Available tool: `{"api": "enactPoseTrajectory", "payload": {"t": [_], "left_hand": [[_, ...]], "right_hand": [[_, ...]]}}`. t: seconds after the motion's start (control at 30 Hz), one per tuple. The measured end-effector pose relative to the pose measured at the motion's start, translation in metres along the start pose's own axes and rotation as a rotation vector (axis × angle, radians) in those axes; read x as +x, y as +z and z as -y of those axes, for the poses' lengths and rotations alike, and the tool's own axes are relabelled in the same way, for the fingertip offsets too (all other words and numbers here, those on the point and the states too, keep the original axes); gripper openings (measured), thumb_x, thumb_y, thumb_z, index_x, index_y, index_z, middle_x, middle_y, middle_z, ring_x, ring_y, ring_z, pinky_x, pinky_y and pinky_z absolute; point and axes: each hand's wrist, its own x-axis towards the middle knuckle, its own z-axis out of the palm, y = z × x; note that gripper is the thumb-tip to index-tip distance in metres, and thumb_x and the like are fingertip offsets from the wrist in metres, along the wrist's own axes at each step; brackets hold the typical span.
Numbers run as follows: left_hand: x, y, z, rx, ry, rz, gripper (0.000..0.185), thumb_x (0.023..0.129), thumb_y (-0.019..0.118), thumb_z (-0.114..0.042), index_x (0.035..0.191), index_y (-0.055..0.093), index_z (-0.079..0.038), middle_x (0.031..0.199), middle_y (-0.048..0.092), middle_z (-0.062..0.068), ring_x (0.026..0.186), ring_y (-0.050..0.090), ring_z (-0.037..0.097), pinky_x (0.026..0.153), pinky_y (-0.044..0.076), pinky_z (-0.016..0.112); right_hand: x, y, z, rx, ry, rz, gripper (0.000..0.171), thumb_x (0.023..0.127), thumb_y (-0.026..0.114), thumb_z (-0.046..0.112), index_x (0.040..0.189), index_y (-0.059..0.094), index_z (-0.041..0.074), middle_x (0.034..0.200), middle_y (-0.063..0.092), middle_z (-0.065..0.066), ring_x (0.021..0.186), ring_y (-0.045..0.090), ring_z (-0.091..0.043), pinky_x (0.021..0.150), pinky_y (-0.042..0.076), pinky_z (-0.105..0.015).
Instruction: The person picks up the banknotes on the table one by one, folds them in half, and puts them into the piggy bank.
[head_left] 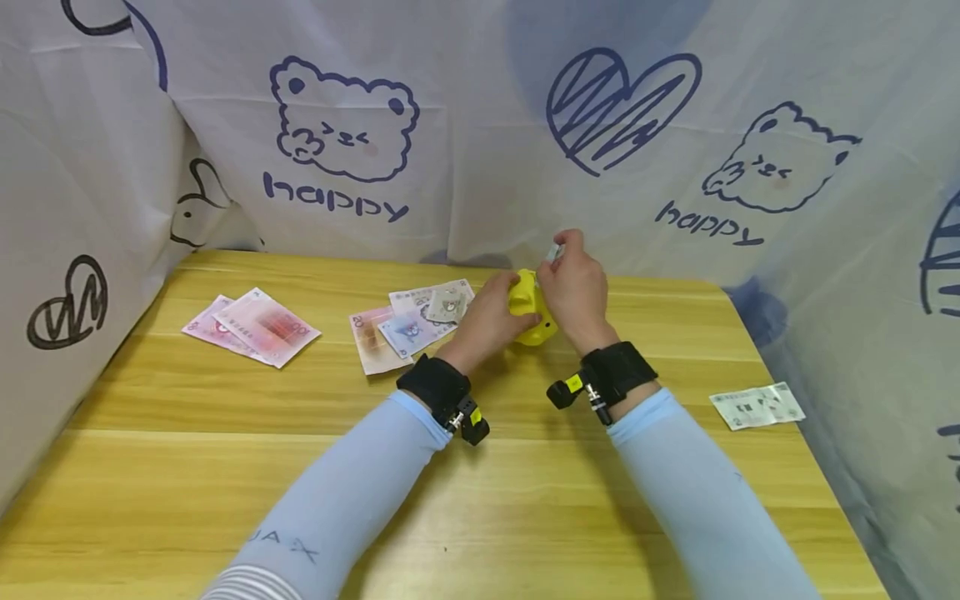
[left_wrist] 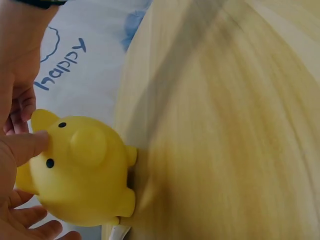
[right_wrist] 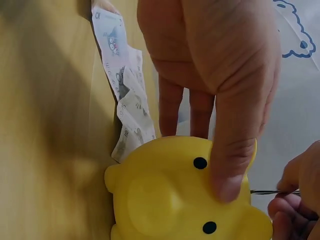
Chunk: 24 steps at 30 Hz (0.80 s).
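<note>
Two hands work one yellow piggy bank standing near the far edge of the worktop, about mid-width. The left hand steadies it from the left, thumb pressed on the face near one eye and the other fingers spread loosely along the body, so a light brace rather than a clamp. The right hand sits above it, fingers pinched on a small folded banknote held over the pig's back; the right wrist view shows only a thin dark edge of it near those fingertips.

The pig looks like hollow moulded plastic or vinyl: light, smooth, rounded, likely a bit slippery and prone to tip or slide if pushed from above. It probably handles best cupped around both flanks, with the stubby legs kept flat on the wood. The folded note is thin and limp and needs an edge pinch.

Snout and black eyes face the person, toward the near edge, so the long axis seems to run near-to-far across the worktop, tail end toward the printed curtain.

Loose banknotes lie just left of the pig, pink notes lie toward the left edge, and one pale note lies by the right edge.
</note>
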Motion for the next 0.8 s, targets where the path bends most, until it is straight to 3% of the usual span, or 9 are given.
{"api": "enactPoseTrajectory", "payload": {"t": [0.27, 0.5, 0.8], "left_hand": [[-0.004, 0.002, -0.004, 0.047, 0.003, -0.005, 0.073, 0.098, 0.077, -0.032, 0.157, 0.042, -0.007, 0.147, 0.058, 0.012, 0.119, 0.062, 0.026, 0.104, 0.056, 0.041], [-0.004, 0.004, -0.002, 0.063, 0.0, -0.023, 0.071, 0.099, 0.076, -0.034, 0.156, 0.043, -0.007, 0.147, 0.06, 0.012, 0.119, 0.063, 0.028, 0.103, 0.056, 0.042], [-0.004, 0.005, 0.0, 0.069, -0.016, -0.033, 0.069, 0.099, 0.076, -0.032, 0.155, 0.045, -0.007, 0.148, 0.06, 0.013, 0.119, 0.063, 0.027, 0.105, 0.055, 0.041]], "right_hand": [[-0.002, 0.006, 0.0, -0.057, -0.005, 0.054, 0.035, 0.106, 0.064, 0.021, 0.135, 0.056, 0.004, 0.096, 0.075, -0.016, 0.067, 0.067, -0.033, 0.06, 0.054, -0.044], [-0.018, 0.016, -0.005, -0.045, -0.061, 0.02, 0.028, 0.104, 0.065, 0.015, 0.129, 0.064, 0.002, 0.104, 0.074, -0.017, 0.083, 0.065, -0.037, 0.064, 0.055, -0.048], [-0.026, 0.024, -0.013, -0.04, -0.103, -0.012, 0.023, 0.104, 0.064, 0.015, 0.111, 0.078, -0.001, 0.106, 0.074, -0.02, 0.101, 0.065, -0.04, 0.087, 0.057, -0.05]]}}
